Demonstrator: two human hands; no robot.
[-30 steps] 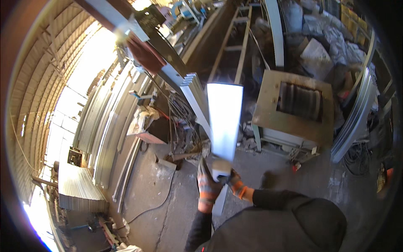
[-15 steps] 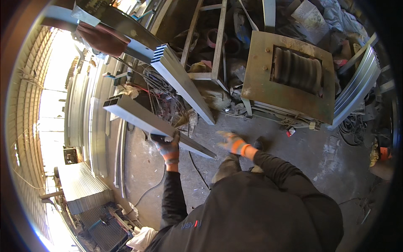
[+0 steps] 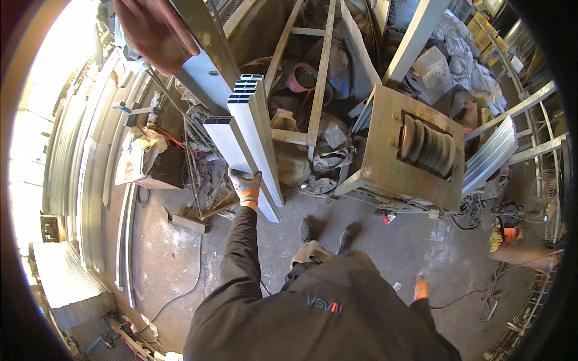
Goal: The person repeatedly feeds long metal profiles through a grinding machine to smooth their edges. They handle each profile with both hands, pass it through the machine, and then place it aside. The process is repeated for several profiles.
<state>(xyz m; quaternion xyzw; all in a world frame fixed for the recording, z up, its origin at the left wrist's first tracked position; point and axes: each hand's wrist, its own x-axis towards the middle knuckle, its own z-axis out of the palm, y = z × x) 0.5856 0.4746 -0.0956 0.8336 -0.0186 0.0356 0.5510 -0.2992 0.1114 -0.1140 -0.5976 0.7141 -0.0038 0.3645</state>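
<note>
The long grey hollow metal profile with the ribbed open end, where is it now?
In the head view, the long grey hollow metal profile stands left of centre, gripped by the gloved left hand, left of the rusty roller machine.

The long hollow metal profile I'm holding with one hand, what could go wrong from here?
1. Only the gloved left hand grips the long metal profile; the right hand hangs free at the side, so the profile might tip or slip.
2. A second profile leans right beside it and could be knocked over.
3. Cables and scrap lie on the floor near the shoes, a likely trip hazard.
</note>
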